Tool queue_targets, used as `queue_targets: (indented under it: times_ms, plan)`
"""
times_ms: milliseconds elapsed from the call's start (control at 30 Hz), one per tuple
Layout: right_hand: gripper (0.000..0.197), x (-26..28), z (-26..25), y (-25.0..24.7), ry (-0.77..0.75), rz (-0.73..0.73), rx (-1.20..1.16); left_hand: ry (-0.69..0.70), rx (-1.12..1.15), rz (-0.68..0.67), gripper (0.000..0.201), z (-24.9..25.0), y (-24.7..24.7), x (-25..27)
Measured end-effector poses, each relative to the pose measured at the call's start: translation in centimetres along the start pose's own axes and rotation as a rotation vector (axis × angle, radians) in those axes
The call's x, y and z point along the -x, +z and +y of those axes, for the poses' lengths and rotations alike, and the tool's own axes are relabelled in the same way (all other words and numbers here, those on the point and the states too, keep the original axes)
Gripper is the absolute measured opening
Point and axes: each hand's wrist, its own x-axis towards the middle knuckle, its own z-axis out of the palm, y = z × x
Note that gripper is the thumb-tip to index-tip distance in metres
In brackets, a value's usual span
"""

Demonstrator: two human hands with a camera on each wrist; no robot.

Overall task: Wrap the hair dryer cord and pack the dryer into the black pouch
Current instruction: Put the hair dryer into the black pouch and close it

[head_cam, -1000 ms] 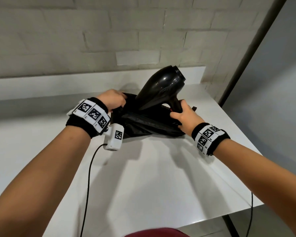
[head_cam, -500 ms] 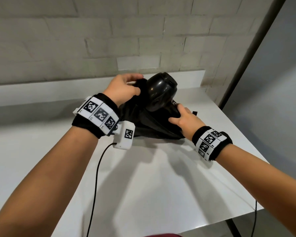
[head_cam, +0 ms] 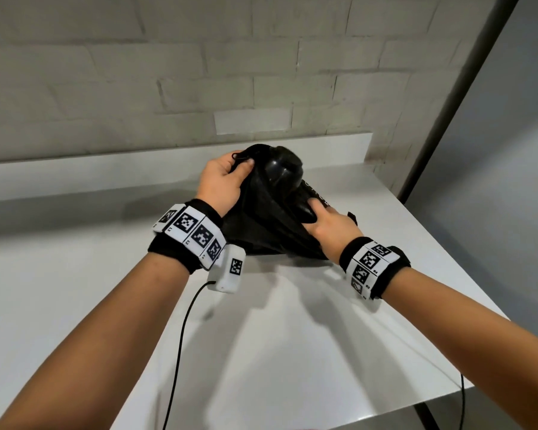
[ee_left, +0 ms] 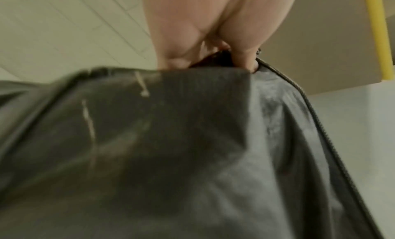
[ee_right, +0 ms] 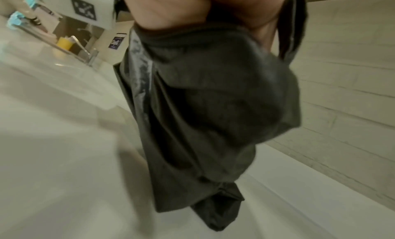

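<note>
Compared with half a second ago, the black pouch [head_cam: 261, 218] has come higher around the hair dryer [head_cam: 284, 169], so only the rounded glossy back of the body shows above the fabric; a second ago most of the dryer stood clear. The left hand [head_cam: 221, 180] has moved up and pinches the gathered pouch rim, thumb over the cloth. The right hand [head_cam: 330, 226] grips the opposite rim, fingers curled into it. The pouch is crumpled, matte black, with a zipper along one edge, and sits near the bench's [head_cam: 292, 336] far right corner.
</note>
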Motion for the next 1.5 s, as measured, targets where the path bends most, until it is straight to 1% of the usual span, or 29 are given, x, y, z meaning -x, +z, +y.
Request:
queue_targets:
  times_ms: [67,100,167,200,233,300,333,367,433,467,500,567,600,633,667,700,733,767,800,833,900,967,1000,1067,1200,1333,1433,1500]
  plan:
    - [0.032,0.1,-0.3,-0.1,-0.005,-0.026,0.053,0.022,0.021,-0.046,0.027,0.7,0.4,0.0]
    - [0.032,0.1,-0.4,-0.1,-0.006,-0.038,0.072,0.039,0.013,-0.077,0.026,1.0,0.6,0.0]
    - [0.033,0.2,-0.5,-0.3,-0.006,-0.048,0.112,0.059,-0.022,-0.149,0.018,1.7,1.0,0.4]
    - [0.033,0.3,-0.4,-0.4,-0.015,-0.043,0.122,0.060,-0.032,-0.182,0.018,1.9,1.0,0.5]
    - [0.032,0.2,-0.4,-0.4,-0.028,-0.030,0.128,0.057,-0.040,-0.212,0.026,2.2,1.0,0.7]
    - [0.032,0.3,-0.3,-0.5,-0.051,-0.020,0.122,0.069,-0.087,-0.314,0.032,2.2,0.6,0.6]
    - [0.033,0.3,-0.3,-0.6,-0.051,-0.021,0.128,0.091,-0.165,-0.368,0.038,2.0,0.4,0.5]
    - [0.033,0.2,-0.3,-0.4,-0.051,-0.027,0.154,0.102,-0.283,-0.415,0.051,1.8,0.2,0.4]
    - [0.033,0.2,-0.3,-0.3,-0.065,-0.022,0.161,0.109,-0.476,-0.473,0.086,1.5,-0.2,0.4]
    - [0.034,0.3,-0.4,-0.1,-0.090,0.002,0.154,0.089,-0.499,-0.469,0.098,1.4,-0.2,0.4]
    - [0.035,0.3,-0.4,0.1,-0.118,0.038,0.143,0.056,-0.481,-0.440,0.103,1.3,-0.2,0.4]
    - [0.043,0.3,-0.4,0.3,-0.160,0.090,0.089,0.014,-0.446,-0.360,0.099,1.0,-0.2,0.4]
    - [0.046,0.2,0.1,0.9,-0.186,0.157,0.085,0.018,-0.457,-0.321,0.095,1.0,-0.2,0.5]
    - [0.048,0.1,0.5,1.3,-0.204,0.209,0.025,0.022,-0.475,-0.281,0.093,0.9,-0.4,0.4]
    - [0.054,0.0,1.0,1.4,-0.191,0.226,-0.094,0.032,-0.493,-0.242,0.091,0.9,-0.6,0.3]
    - [0.063,-0.1,1.6,1.6,-0.138,0.226,-0.197,0.036,-0.506,-0.204,0.089,1.0,-0.9,0.2]
    - [0.073,0.1,2.0,1.5,-0.044,0.198,-0.254,0.041,-0.515,-0.173,0.087,1.1,-1.1,0.2]
    - [0.079,0.1,2.7,1.6,0.073,0.145,-0.255,0.048,-0.528,-0.149,0.086,1.2,-1.4,0.2]
    - [0.079,0.1,3.3,1.6,0.171,0.083,-0.236,0.055,-0.553,-0.127,0.084,1.3,-1.7,0.2]
    - [0.073,0.1,3.7,1.8,0.250,0.007,-0.227,0.061,-0.581,-0.108,0.083,1.4,-1.9,0.3]
    - [0.051,-0.2,4.3,2.2,0.356,-0.104,-0.258,0.057,-0.605,-0.082,0.083,1.6,-2.2,0.3]
    - [0.033,-0.6,4.6,2.4,0.434,-0.166,-0.326,0.041,-0.609,-0.076,0.084,1.7,-2.4,0.4]
    - [0.029,-0.8,4.7,2.3,0.456,-0.162,-0.369,0.033,-0.613,-0.080,0.084,1.7,-2.5,0.4]
    - [0.024,-1.1,5.2,1.9,0.505,-0.081,-0.469,0.022,-0.623,-0.093,0.085,1.6,-2.6,0.5]
    - [0.022,-1.7,6.8,-0.2,0.576,0.212,-0.624,0.002,-0.654,-0.111,0.087,1.5,-2.8,0.5]
    - [0.024,-2.0,7.3,-3.0,0.576,0.365,-0.664,-0.002,-0.674,-0.114,0.088,1.4,-2.9,0.3]
    - [0.032,-2.1,7.0,-5.1,0.543,0.480,-0.687,-0.016,-0.710,-0.166,0.090,1.3,-2.8,0.4]
    - [0.025,-2.2,6.7,-6.1,0.525,0.554,-0.725,-0.029,-0.717,-0.178,0.090,1.0,-2.9,0.6]
